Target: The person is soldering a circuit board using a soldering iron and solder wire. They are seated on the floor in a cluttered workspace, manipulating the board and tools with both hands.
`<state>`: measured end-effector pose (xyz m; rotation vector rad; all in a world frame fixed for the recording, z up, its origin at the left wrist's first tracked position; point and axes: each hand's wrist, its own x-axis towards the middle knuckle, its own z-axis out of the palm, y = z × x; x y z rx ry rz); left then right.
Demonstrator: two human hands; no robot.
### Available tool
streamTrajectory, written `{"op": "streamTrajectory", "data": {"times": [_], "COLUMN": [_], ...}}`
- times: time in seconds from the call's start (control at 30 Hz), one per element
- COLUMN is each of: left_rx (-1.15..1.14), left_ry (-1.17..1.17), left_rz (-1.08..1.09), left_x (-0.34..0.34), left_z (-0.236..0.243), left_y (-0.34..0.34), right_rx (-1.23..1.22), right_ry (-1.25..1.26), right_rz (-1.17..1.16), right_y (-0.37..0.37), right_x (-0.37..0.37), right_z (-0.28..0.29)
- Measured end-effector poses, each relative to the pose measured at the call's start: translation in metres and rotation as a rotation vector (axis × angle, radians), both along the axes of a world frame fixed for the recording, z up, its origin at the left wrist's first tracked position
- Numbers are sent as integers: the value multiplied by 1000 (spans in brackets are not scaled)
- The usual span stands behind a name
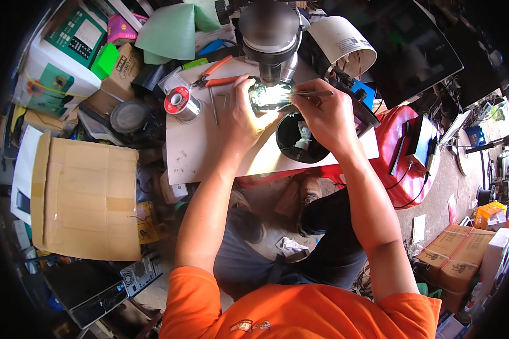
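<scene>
My left hand (241, 121) grips a small circuit board (258, 97) by its left edge, thumb beneath and fingers over the top. Bright light washes out much of the board. From the other side, my right hand (329, 116) pinches slim metal tweezers (316, 92), whose tip points at the board; the glare hides whether they touch. A microscope (268, 42) stands just above the work. Below my right fingers lies a round black dish (289, 144) with a small pale part in it. Orange-handled cutters (216, 68) and a solder spool (175, 101) rest left of my hands.
The white work surface (189, 158) sits over a red stool-like base. A cardboard box (90, 195) stands at the left, a white cylinder (345, 42) and dark monitor (413, 51) at the back right. A red seat (398, 178) carries small devices; cartons (455, 254) lie lower right.
</scene>
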<state>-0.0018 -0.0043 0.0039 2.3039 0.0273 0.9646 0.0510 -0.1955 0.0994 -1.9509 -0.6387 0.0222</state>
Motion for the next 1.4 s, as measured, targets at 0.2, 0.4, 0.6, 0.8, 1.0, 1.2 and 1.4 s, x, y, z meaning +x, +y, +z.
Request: {"op": "streamTrajectory", "data": {"times": [0.2,0.4,0.6,0.8,1.0,1.2,1.4], "left_rx": [-13,16,-24,-19,-34,-57,-11], "left_ry": [1,54,-20,39,11,33,24], "left_rz": [-11,50,-90,-47,-83,-73,-51], "left_x": [-5,-15,-8,-4,-4,-6,-6], "left_z": [-2,15,8,-5,-8,-9,-8], "left_y": [0,-12,0,2,1,0,0], "right_rx": [-32,-21,25,66,43,54,43], "right_ry": [51,-158,-45,45,29,35,30], "right_rz": [13,21,28,65,66,64,63], "right_y": [3,-3,6,3,2,3,3], "right_x": [0,10,10,8,8,11,9], "right_z": [-7,-35,-30,-23,-24,-31,-26]}}
